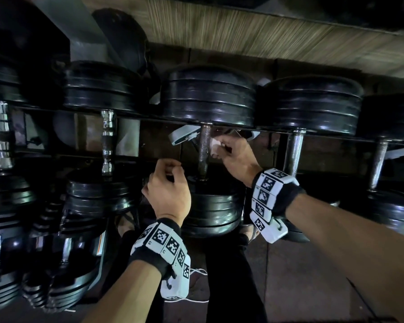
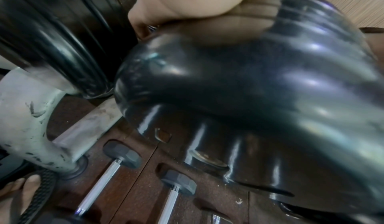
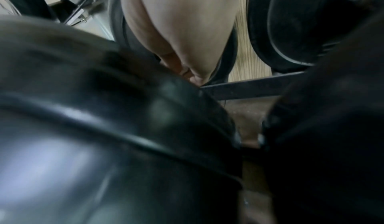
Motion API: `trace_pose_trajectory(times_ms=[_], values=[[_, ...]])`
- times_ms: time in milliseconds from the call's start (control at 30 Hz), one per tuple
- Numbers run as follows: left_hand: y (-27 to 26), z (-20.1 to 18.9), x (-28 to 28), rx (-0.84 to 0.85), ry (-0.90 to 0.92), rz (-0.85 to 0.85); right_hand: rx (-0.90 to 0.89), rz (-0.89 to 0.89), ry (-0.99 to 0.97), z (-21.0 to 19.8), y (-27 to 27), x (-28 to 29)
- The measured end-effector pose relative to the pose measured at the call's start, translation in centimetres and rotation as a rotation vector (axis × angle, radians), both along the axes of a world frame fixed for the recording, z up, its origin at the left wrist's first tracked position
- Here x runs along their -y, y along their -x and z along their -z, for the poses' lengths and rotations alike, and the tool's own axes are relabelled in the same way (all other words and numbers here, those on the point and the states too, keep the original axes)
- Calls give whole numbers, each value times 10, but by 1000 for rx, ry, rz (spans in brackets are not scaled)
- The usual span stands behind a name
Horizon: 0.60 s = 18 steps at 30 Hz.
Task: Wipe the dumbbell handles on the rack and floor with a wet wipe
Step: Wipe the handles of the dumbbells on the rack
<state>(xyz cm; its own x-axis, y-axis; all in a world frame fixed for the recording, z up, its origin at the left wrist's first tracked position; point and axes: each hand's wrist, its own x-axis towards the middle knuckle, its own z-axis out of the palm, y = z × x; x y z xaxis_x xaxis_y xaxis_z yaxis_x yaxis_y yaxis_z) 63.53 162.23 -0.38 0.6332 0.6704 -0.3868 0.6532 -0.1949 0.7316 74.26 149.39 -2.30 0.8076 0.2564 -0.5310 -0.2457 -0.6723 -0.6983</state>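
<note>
In the head view, a row of black plate dumbbells lies across the rack rails. My right hand (image 1: 233, 157) pinches a crumpled white wet wipe (image 1: 215, 145) against the right side of the middle dumbbell's dull steel handle (image 1: 204, 145). My left hand (image 1: 169, 190) hovers left of that handle over the near plate (image 1: 212, 210), with its fingers curled and nothing visible in them. The left wrist view shows the left hand (image 2: 187, 2) above a glossy black plate (image 2: 249, 88). The right wrist view is blurred, with the right hand (image 3: 182, 30) between dark plates (image 3: 104, 112); the wipe is hidden there.
Neighbouring dumbbells flank the middle one, one with a chrome handle (image 1: 107, 141) on the left and others (image 1: 294, 152) on the right. Small hex dumbbells (image 2: 122, 157) lie on the brown floor by a grey rack leg (image 2: 27, 120). My sandalled foot (image 2: 20, 191) stands beside it.
</note>
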Motion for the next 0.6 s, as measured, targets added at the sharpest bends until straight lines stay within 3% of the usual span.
trace_pose_trajectory(times_ms=[233, 600], values=[[0, 2, -1, -31, 0, -6, 42, -76, 28, 9, -10, -10], [0, 0, 0, -49, -5, 2, 32, -37, 110, 7, 8, -7]])
